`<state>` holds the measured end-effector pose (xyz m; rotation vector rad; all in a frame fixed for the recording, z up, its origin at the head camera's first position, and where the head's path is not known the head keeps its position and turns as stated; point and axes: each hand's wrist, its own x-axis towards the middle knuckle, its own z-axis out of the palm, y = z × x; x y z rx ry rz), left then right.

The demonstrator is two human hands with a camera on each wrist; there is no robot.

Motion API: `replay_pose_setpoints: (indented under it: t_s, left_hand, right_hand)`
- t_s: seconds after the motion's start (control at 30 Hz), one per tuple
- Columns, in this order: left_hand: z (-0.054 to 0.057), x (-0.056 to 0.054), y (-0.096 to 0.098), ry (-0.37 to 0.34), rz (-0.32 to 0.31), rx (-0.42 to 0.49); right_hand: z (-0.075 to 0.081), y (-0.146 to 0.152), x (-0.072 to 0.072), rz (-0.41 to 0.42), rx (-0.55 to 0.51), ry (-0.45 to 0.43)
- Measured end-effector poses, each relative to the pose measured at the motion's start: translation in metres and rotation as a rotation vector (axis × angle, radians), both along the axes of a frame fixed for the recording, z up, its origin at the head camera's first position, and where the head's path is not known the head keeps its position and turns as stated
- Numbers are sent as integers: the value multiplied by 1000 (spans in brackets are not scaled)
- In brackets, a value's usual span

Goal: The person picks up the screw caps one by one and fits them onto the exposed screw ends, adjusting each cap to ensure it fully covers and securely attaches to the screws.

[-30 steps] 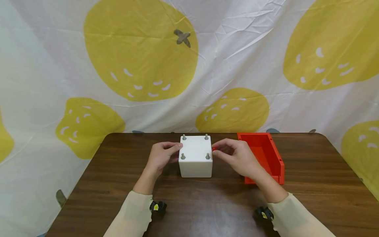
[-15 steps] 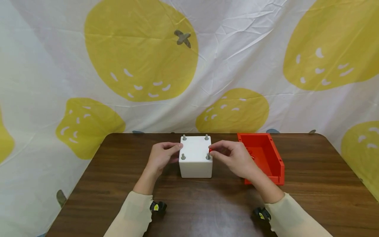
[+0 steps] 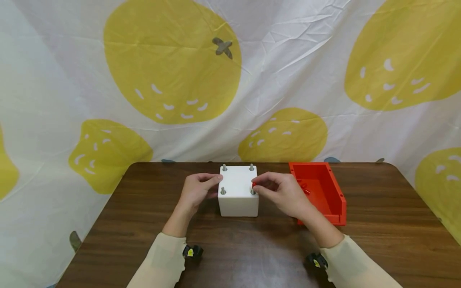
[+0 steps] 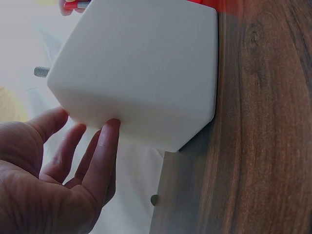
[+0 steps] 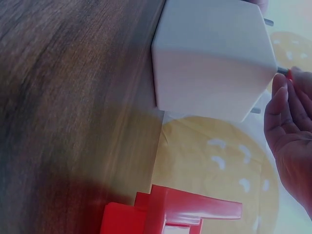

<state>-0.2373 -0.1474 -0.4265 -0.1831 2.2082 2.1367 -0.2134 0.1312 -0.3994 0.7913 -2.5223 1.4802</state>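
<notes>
A white block stands on the table with a threaded metal stud near each top corner. My left hand rests against its left side, thumb at the top edge; in the left wrist view the fingertips touch the block's face. Over the near right stud, my right hand pinches a small red cap-like piece between thumb and fingers. The right wrist view shows the red piece at the stud's tip, partly hidden by the fingers. How far it sits on the thread, I cannot tell.
Right of the block, a red open-fronted bin holds some small red pieces; the right forearm passes over its near left corner. A dark wooden table carries everything. Behind it hangs a fruit-patterned cloth.
My right hand has moved left, bringing the red piece from beside the block to the near right stud. The left hand and the block have stayed in place.
</notes>
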Motion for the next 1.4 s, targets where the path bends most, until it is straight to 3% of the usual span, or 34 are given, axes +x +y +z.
replay_pose_setpoints:
  t_s: [1.4]
  left_hand:
    - [2,1,1,7,2,-5]
  right_hand:
    - [-13,-2,-2,-48,43,47]
